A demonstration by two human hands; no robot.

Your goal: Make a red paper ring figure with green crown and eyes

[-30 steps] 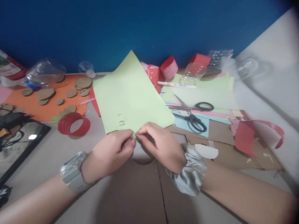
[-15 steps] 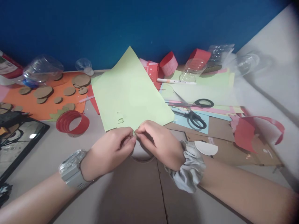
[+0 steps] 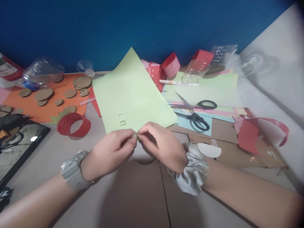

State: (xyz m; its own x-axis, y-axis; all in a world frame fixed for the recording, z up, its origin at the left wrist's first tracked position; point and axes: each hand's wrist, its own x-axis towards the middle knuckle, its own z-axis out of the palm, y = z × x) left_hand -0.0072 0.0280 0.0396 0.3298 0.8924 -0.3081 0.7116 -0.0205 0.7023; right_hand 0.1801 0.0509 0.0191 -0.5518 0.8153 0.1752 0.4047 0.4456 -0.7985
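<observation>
My left hand (image 3: 118, 147) and my right hand (image 3: 159, 142) meet fingertip to fingertip at the middle of the view. Both are closed in a pinch on a tiny green paper piece (image 3: 136, 135), mostly covered by the fingers. Just beyond them lies a light green paper sheet (image 3: 133, 91) with two small curled green strips (image 3: 122, 122) near its lower edge. Under the hands a round rim (image 3: 144, 162) shows in part; I cannot tell what it belongs to. A grey watch is on the left wrist, a grey scrunchie on the right.
Black-handled scissors (image 3: 199, 122) and a white marker (image 3: 179, 83) lie right on stacked papers. A red ribbed ring (image 3: 74, 125), cardboard discs (image 3: 44, 94) on orange paper (image 3: 17, 109) and a clear plastic bottle (image 3: 44, 71) are left. A blue wall (image 3: 142, 28) rises behind.
Little differs. My left hand has shifted very slightly left and its fingers have turned a little around the small green piece; my right hand stays nearly in place.
</observation>
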